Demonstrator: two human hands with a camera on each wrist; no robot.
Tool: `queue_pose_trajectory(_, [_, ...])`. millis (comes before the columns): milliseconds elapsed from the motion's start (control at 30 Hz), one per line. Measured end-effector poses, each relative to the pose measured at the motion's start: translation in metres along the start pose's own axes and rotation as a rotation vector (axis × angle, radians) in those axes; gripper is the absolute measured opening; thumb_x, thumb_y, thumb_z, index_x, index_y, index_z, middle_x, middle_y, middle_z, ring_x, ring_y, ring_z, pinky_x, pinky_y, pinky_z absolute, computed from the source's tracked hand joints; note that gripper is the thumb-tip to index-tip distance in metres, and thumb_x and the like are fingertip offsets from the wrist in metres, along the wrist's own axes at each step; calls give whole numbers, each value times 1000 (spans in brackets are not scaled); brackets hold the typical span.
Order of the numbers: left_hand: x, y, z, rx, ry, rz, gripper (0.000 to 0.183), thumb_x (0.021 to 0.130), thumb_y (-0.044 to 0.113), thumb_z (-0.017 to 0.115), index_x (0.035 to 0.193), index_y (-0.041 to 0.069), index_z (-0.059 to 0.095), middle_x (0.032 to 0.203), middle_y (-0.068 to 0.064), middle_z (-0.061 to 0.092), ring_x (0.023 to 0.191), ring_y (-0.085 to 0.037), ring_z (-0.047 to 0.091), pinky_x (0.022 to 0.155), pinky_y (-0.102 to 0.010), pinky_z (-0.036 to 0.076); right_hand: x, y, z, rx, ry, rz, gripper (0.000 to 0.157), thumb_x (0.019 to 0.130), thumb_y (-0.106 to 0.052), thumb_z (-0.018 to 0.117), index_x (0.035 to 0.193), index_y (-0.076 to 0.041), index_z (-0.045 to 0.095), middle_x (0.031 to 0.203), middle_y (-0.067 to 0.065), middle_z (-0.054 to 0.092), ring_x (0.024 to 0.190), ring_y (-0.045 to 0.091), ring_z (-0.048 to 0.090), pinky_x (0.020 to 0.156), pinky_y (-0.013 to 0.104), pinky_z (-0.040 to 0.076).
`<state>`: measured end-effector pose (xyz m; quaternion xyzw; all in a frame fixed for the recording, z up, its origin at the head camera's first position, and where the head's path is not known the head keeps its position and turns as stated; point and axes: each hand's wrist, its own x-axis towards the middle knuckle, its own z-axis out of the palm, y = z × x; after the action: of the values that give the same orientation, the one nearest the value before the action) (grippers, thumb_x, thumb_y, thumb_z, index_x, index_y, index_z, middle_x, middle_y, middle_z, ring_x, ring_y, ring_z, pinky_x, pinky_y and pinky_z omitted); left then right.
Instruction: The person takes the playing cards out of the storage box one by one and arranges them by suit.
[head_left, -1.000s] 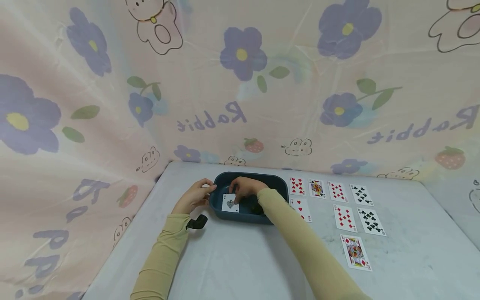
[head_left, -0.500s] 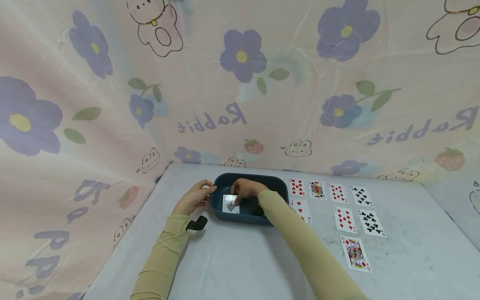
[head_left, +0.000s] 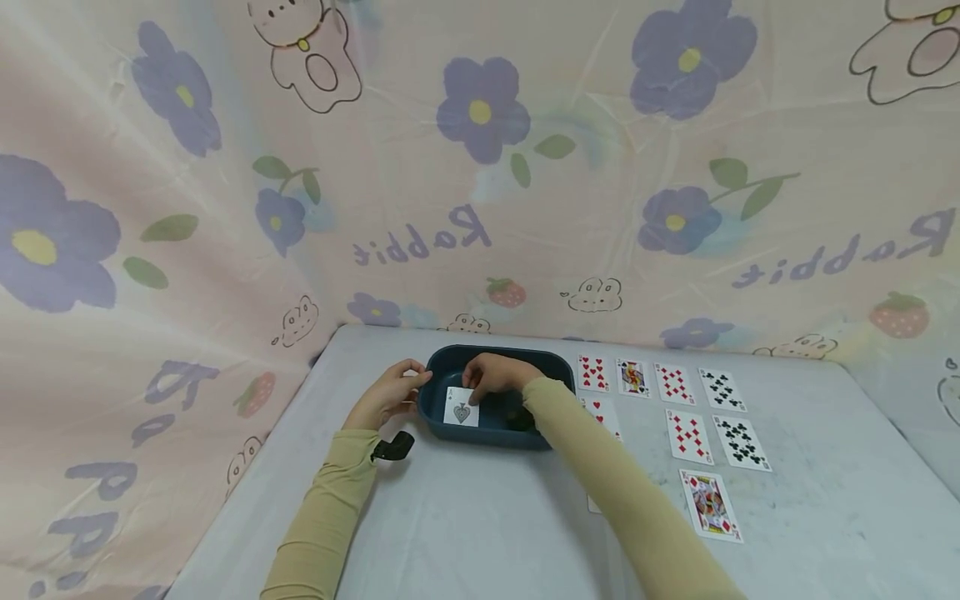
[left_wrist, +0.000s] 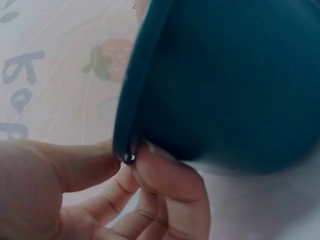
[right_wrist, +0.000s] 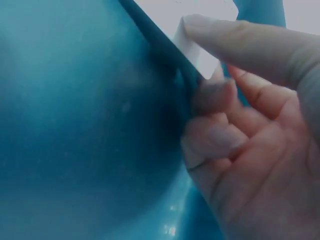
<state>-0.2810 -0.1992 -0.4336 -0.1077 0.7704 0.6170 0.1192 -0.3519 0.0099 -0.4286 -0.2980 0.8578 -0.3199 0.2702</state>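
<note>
My left hand holds the left end of a dark blue oblong tub, thumb and fingers pinching its rim, seen close in the left wrist view. Reaching inside the tub, my right hand pinches an ace of spades playing card by its right side, its face toward the head camera. The right wrist view has the thumb on the white card and the fingers curled behind it. Whether other cards lie below it is hidden.
To the tub's right, several face-up playing cards lie in columns, among them a jack, a ten of clubs and a king of diamonds. My right sleeve partly covers some hearts. A patterned curtain hangs behind the white table.
My right forearm has shifted slightly right, so a card corner now shows beneath the sleeve. The right hand still pinches the ace of spades, and the left hand stays on the rim.
</note>
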Motion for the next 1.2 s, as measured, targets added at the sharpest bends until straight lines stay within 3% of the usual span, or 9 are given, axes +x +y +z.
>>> queue_pose_trajectory(267, [-1, 1, 1, -5, -3, -3, 17, 97, 23, 58, 104, 9, 51, 81, -4, 52, 64, -15, 53, 58, -28, 45, -6, 5, -8, 24, -56, -43, 21, 84, 1, 70, 103, -1, 62, 85, 4, 56, 74, 14, 50, 66, 25, 43])
queue_pose_trajectory(433, [2, -1, 0, -13, -4, -6, 17, 97, 23, 59, 104, 10, 51, 82, -4, 50, 65, -15, 52, 57, -28, 45, -11, 7, -14, -19, -43, -19, 26, 86, -1, 67, 112, -5, 65, 91, 2, 59, 81, 15, 53, 73, 27, 45])
queue_pose_trajectory(533, [2, -2, -2, -13, -3, -5, 17, 97, 23, 59, 104, 10, 51, 82, -5, 50, 66, -16, 53, 57, -28, 45, -16, 7, -19, -40, -22, -16, 24, 87, -2, 66, 110, -6, 67, 94, 3, 62, 84, 16, 55, 77, 30, 46])
queue_pose_trajectory(733, [0, -2, -4, -7, -6, 3, 16, 97, 22, 58, 104, 9, 51, 84, -7, 50, 66, -16, 53, 57, -27, 45, -31, 0, -32, -70, 86, -30, 7, 87, -7, 68, 93, -5, 68, 88, 2, 63, 78, 15, 55, 73, 29, 46])
queue_pose_trajectory(833, [0, -2, -4, -5, -6, 2, 17, 97, 23, 58, 105, 9, 51, 84, -6, 49, 66, -16, 53, 57, -27, 45, -42, -1, -41, -108, 168, -40, 8, 86, -8, 69, 86, -2, 64, 78, 3, 61, 70, 14, 54, 67, 27, 44])
queue_pose_trajectory(967, [-1, -2, -3, 2, -4, 5, 18, 97, 24, 58, 105, 9, 51, 82, -5, 49, 66, -16, 53, 56, -27, 45, -58, 0, -55, -78, 246, -63, 19, 86, -6, 69, 102, 2, 62, 77, 6, 62, 66, 15, 58, 66, 27, 47])
queue_pose_trajectory(1067, [0, -2, -2, 4, -3, 6, 18, 97, 24, 58, 106, 9, 51, 82, -5, 49, 65, -16, 53, 56, -27, 45, -74, 2, -63, -2, 287, -97, 34, 84, 0, 69, 116, 3, 58, 89, 12, 64, 71, 19, 63, 67, 30, 52])
queue_pose_trajectory(1200, [1, -2, 0, -8, -10, 0, 18, 97, 24, 59, 105, 10, 51, 81, -4, 49, 64, -15, 52, 55, -27, 44, -98, 6, -68, 72, 328, -138, 41, 83, 6, 68, 122, 2, 56, 108, 21, 60, 82, 25, 63, 67, 34, 54])
